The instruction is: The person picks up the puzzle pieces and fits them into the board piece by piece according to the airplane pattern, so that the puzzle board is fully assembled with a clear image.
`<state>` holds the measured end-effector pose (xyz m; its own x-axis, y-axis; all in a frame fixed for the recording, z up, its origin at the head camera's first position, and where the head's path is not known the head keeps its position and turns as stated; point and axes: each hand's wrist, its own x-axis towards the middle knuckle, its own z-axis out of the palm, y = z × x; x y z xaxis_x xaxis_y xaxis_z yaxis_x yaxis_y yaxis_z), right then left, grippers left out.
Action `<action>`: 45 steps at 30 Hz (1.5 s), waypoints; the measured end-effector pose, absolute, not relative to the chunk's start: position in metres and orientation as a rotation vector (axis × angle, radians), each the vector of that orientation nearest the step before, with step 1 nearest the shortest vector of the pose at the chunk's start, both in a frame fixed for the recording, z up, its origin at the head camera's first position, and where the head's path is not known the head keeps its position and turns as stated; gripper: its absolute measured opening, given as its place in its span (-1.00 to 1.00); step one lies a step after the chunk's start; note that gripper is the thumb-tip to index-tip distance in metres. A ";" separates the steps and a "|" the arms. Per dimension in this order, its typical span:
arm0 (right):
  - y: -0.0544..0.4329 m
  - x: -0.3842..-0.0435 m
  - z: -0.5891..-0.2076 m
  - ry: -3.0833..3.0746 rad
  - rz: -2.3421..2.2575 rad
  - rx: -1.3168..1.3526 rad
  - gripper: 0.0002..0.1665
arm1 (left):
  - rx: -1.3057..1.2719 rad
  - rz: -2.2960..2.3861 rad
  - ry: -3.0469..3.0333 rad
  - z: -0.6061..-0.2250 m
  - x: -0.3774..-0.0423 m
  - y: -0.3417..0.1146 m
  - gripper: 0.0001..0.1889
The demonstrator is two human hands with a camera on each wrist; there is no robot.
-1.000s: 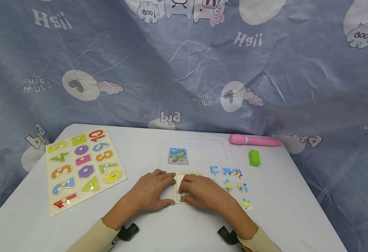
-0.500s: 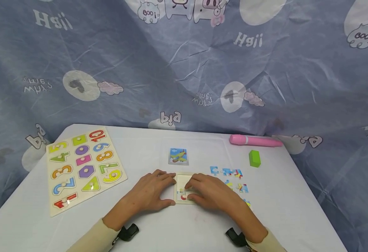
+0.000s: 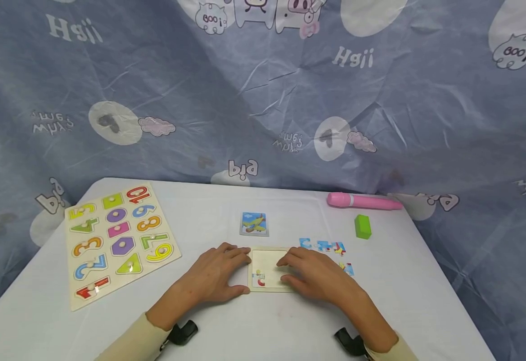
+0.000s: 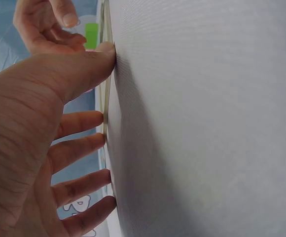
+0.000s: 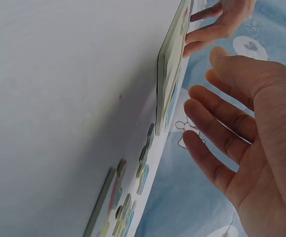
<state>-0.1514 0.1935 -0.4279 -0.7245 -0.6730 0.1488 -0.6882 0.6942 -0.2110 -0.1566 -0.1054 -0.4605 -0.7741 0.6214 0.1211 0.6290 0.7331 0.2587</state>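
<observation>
A shallow wooden puzzle tray [image 3: 268, 260] lies in front of me, with a jigsaw piece [image 3: 258, 280] with red and yellow on it in its near left corner. My left hand [image 3: 218, 273] rests at the tray's left edge, thumb and fingertips spread on the table against its side. Above the tray's right part hovers my right hand [image 3: 319, 276], its fingers loosely bent and nothing between them. In the right wrist view these fingers [image 5: 197, 106] are apart from the tray [image 5: 170, 69]. Loose jigsaw pieces [image 3: 322, 245] lie right of the tray, some hidden behind the right hand.
A small airplane picture card [image 3: 254, 223] lies beyond the tray. On the left is a number-and-shape peg board [image 3: 123, 245]. A green block [image 3: 362, 226] and a pink marker-like stick [image 3: 364, 201] lie at the back right. A printed cloth [image 3: 263, 100] hangs behind the white table.
My right hand has drawn back to the right and its fingers have loosened, uncovering the jigsaw piece in the tray's near left corner. The left hand stays put.
</observation>
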 end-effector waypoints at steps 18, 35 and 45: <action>0.209 -0.146 -0.431 -2.807 0.359 1.095 -0.70 | -1.030 -0.440 -2.909 -0.461 -0.156 -0.105 -0.33; 0.233 -0.139 -0.430 -2.820 0.340 1.018 -0.72 | -1.041 -0.437 -2.899 -0.460 -0.155 -0.105 -0.34; 0.244 -0.138 -0.433 -2.848 0.344 0.942 -0.71 | -1.040 -0.445 -2.906 -0.460 -0.156 -0.105 -0.33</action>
